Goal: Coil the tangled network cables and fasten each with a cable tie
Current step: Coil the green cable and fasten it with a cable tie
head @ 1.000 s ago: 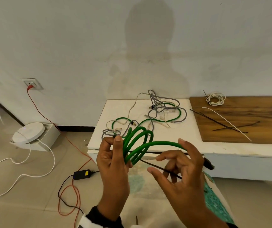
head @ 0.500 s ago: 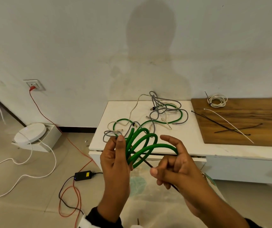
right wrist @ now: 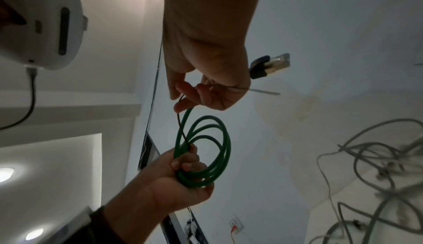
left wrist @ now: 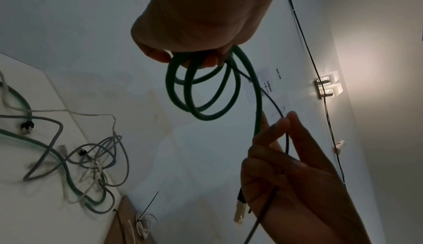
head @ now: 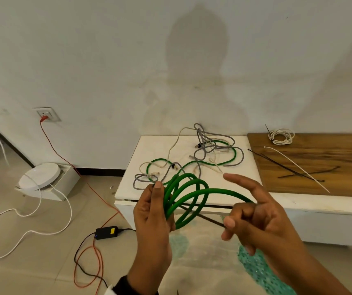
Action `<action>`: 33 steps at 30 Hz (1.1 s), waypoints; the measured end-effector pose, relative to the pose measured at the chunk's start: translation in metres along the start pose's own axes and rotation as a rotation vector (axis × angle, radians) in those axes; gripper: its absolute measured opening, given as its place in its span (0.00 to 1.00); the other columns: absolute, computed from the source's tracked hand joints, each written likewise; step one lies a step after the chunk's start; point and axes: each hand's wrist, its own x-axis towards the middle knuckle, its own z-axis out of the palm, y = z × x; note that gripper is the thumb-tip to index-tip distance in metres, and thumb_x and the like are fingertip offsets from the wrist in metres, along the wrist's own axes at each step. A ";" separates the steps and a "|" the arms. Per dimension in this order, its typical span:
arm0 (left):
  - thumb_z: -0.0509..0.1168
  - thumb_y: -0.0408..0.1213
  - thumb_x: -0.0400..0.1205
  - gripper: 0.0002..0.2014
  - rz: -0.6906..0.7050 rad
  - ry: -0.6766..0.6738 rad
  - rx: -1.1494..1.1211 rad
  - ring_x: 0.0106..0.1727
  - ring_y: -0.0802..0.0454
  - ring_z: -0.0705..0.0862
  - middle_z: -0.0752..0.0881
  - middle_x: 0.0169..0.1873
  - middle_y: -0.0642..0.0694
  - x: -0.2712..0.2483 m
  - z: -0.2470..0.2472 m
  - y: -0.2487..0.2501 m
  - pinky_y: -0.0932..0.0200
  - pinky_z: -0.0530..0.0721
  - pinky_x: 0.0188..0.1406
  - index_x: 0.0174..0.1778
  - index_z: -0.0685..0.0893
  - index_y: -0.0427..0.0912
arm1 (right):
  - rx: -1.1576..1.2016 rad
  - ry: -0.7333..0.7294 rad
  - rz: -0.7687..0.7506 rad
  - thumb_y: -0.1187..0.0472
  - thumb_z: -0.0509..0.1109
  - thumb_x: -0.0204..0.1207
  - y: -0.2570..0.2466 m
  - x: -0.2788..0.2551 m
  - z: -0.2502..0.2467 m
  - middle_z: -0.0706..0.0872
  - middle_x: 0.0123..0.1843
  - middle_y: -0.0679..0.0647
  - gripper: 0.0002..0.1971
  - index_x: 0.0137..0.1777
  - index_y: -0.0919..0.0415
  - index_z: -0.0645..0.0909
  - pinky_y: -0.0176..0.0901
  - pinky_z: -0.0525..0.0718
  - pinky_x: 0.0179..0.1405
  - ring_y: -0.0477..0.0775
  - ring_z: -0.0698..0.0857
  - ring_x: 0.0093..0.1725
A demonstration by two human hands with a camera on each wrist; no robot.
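Note:
My left hand [head: 155, 209] grips a green network cable wound into several loops [head: 192, 194] in front of the white table. The cable's last stretch runs right into my right hand [head: 241, 218], whose lower fingers curl round it while the index finger points up. That hand also pinches a black cable tie [head: 204, 218] that runs back to the coil. The left wrist view shows the coil [left wrist: 201, 94], the tie [left wrist: 274, 106] and the right hand [left wrist: 286, 157]. In the right wrist view the cable's plug [right wrist: 270, 65] sticks out past the right hand [right wrist: 206, 78], and the left hand [right wrist: 178, 179] holds the coil [right wrist: 206, 150].
A tangle of grey, cream and green cables [head: 209, 150] lies on the white table [head: 277, 203]. The wooden board [head: 330, 177] carries black ties [head: 285, 167], a white tie [head: 294, 165] and a tied white coil [head: 280, 136]. Cords, a black adapter [head: 106, 232] and a white box [head: 47, 182] are on the floor.
My right hand closed from spread fingers onto the tie and cable end, then drew to the right away from the coil with its index finger raised. The left hand kept its grip.

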 end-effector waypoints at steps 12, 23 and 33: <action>0.63 0.59 0.74 0.16 0.309 -0.013 0.104 0.23 0.59 0.74 0.76 0.23 0.49 -0.009 0.005 -0.004 0.68 0.75 0.20 0.27 0.79 0.55 | -0.294 0.020 0.033 0.61 0.68 0.78 0.008 0.000 0.056 0.89 0.39 0.42 0.12 0.46 0.38 0.80 0.29 0.79 0.29 0.45 0.85 0.32; 0.63 0.73 0.67 0.27 0.288 -0.157 0.093 0.18 0.60 0.66 0.71 0.18 0.51 -0.011 -0.005 -0.009 0.67 0.65 0.14 0.28 0.80 0.49 | 0.478 -0.017 0.436 0.75 0.60 0.78 -0.006 0.020 0.039 0.81 0.33 0.60 0.14 0.45 0.67 0.88 0.35 0.67 0.16 0.47 0.72 0.23; 0.73 0.68 0.58 0.27 0.059 -0.392 -0.006 0.18 0.57 0.66 0.70 0.17 0.48 -0.005 -0.020 -0.016 0.64 0.62 0.15 0.21 0.80 0.46 | 0.888 -0.320 0.510 0.54 0.88 0.51 -0.008 0.008 0.030 0.64 0.29 0.50 0.44 0.67 0.72 0.77 0.33 0.55 0.20 0.43 0.57 0.26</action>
